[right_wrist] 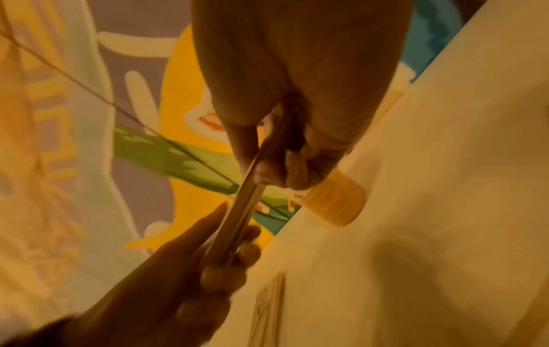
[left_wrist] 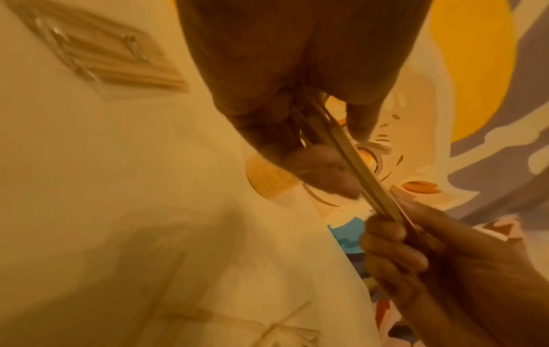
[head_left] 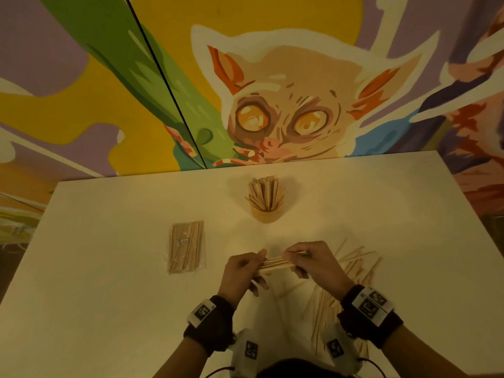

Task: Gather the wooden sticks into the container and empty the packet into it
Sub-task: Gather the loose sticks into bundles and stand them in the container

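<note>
A small bundle of wooden sticks point(head_left: 275, 263) is held level above the white table point(head_left: 109, 268), gripped at one end by my left hand point(head_left: 245, 268) and at the other by my right hand point(head_left: 308, 260). The left wrist view shows the bundle point(left_wrist: 356, 169) running between the fingers of both hands; the right wrist view shows it point(right_wrist: 246, 204) likewise. A round wooden container point(head_left: 264, 211), crowded with upright sticks, stands beyond the hands near the table's far side. A clear sealed packet of sticks point(head_left: 186, 246) lies flat to the left.
Several loose sticks point(head_left: 351, 271) lie scattered on the table under and to the right of my right hand, reaching towards the near edge. A painted mural wall point(head_left: 272, 105) rises right behind the table's far edge.
</note>
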`<state>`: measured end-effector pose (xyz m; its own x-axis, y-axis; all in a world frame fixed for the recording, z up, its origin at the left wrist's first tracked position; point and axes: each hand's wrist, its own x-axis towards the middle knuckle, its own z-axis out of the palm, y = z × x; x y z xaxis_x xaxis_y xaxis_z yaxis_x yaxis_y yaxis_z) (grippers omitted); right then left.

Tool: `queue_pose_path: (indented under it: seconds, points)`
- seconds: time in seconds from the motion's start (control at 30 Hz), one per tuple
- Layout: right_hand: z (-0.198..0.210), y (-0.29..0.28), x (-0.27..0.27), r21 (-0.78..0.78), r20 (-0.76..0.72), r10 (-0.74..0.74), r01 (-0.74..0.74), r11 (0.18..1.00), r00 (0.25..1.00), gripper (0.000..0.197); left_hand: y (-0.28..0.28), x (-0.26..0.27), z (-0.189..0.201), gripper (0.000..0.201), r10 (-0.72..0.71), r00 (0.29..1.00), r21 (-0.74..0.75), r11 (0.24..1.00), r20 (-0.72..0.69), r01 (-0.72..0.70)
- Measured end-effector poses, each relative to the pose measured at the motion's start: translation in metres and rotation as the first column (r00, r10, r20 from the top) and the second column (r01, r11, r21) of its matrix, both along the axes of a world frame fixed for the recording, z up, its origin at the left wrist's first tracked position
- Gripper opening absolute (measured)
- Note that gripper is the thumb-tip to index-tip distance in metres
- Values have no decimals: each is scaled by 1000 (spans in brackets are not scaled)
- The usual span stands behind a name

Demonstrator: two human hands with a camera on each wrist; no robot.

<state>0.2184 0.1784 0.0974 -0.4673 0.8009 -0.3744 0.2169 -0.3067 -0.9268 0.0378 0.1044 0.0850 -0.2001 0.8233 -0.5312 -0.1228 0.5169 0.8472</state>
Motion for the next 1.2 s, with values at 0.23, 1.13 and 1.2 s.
queue_pose_path:
  seconds: [0.23,1.13,1.2]
  points:
    - [2,-9,-17,-55,-45,-123,120,991,991,40,5,8,5,38,248,966,173,957,-73,-232]
    - [-18,-1,-24,232,36,-260,245,941,965,46,13,19,0,38,273,962,105,956,7,-273]
    - [-16,1,-21,147,-1,-273,270,952,962,41,15,18,1,38,287,958,119,952,-20,-282]
